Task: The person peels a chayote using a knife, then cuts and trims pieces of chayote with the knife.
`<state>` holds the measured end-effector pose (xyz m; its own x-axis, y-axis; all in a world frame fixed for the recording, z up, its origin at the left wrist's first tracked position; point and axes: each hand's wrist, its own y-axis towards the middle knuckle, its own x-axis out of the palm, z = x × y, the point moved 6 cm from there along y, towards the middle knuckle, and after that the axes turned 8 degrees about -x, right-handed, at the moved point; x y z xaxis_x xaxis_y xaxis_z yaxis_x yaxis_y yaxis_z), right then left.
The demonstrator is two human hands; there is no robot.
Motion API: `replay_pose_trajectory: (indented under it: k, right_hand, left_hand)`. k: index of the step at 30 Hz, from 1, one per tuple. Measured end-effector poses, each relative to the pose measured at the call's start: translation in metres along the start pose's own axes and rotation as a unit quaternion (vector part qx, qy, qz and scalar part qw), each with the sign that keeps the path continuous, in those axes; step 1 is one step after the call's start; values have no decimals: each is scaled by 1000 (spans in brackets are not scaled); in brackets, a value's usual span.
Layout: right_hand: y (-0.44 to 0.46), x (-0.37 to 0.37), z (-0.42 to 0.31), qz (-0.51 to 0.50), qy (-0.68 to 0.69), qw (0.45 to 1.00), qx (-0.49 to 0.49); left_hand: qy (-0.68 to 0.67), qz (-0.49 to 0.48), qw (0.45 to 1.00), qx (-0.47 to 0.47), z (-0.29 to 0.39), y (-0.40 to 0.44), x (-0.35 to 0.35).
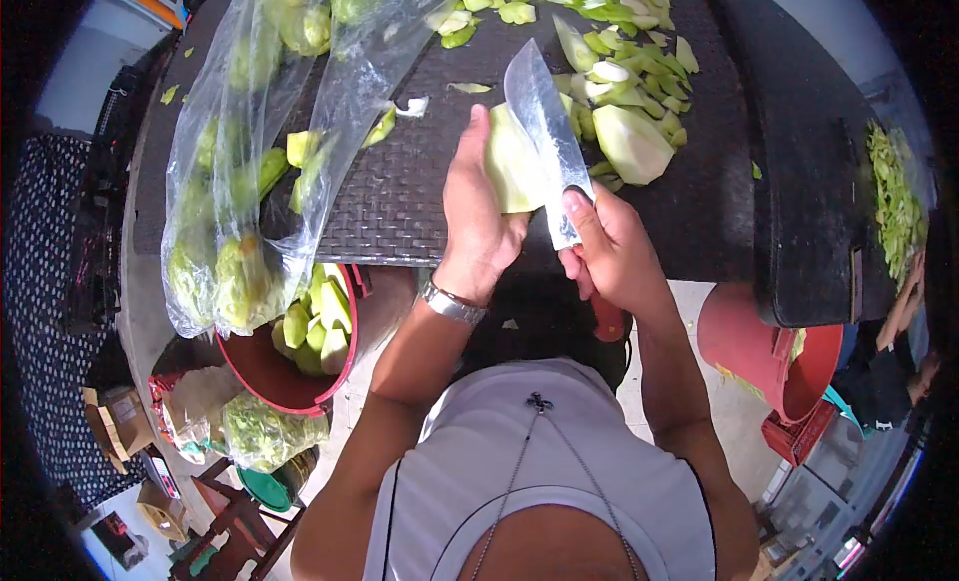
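Observation:
In the head view, my left hand is wrapped around a peeled pale-green chayote over the front of the table. My right hand grips a broad kitchen knife, its blade pointing up and lying across the chayote's right side. The thumb rests at the base of the blade, and most of the handle is hidden by the fingers. Just right of the knife, a larger cut chayote sits beside a heap of green peelings and slices.
A clear plastic bag of green chayotes hangs over the table's left front edge. Below it stands a red bucket with pale green pieces. Another red bucket is at right. A co-worker's arm reaches toward green shreds at far right.

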<state>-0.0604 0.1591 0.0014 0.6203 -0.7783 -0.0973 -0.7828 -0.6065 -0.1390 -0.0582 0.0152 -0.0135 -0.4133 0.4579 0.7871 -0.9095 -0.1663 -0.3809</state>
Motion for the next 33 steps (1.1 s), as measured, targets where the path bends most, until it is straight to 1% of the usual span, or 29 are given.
replay_pose_trajectory:
  k: [2,5,6,9,10,15,19,22,24,25,26,27,28,29,31,33]
  right_hand:
    - [0,1,3,-1,6,1000,-7]
    - [-10,7,5,-1,10,1000,15]
    - [-12,9,8,5,11,1000,9]
    - [-8,8,11,1,39,999,13]
    - [-8,8,10,-4,45,999,12]
    - [-4,15,6,-32,91,995,-6]
    - [-6,18,3,-28,147,987,64]
    - [-7,18,3,-42,184,978,85]
    - [-3,14,7,-31,139,988,56]
    - [-1,13,10,-28,115,992,41]
    - [2,4,5,31,1,999,-39]
    - [0,-1,-3,90,-110,983,-118]
    - [-5,-4,-15,150,-220,944,-194]
    - [-7,-5,-18,144,-253,937,-195]
    - [-15,-7,-37,130,-316,920,-190]
    - [-23,7,-44,101,-292,933,-184]
  left_hand:
    - [-12,-6,1000,-2,-1,3,-3]
    - [-24,-7,1000,3,8,6,-1]
    - [-26,-6,1000,5,10,5,0]
    - [-10,26,1000,5,-2,5,-3]
    - [33,-20,999,-35,-15,2,2]
    - [41,-17,999,-26,-7,4,2]
    - [58,-2,998,-8,0,8,0]
    - [83,6,997,-1,1,8,-3]
    - [91,8,996,-3,1,9,-4]
    - [64,22,998,18,4,9,-4]
    - [38,35,998,39,6,10,-2]
    - [12,49,997,58,8,10,-2]
    - [14,25,998,52,11,10,-4]
    - [-11,-38,999,14,12,7,-2]
    - [-55,8,997,53,16,9,-5]
    - [-102,-69,992,22,9,11,-6]
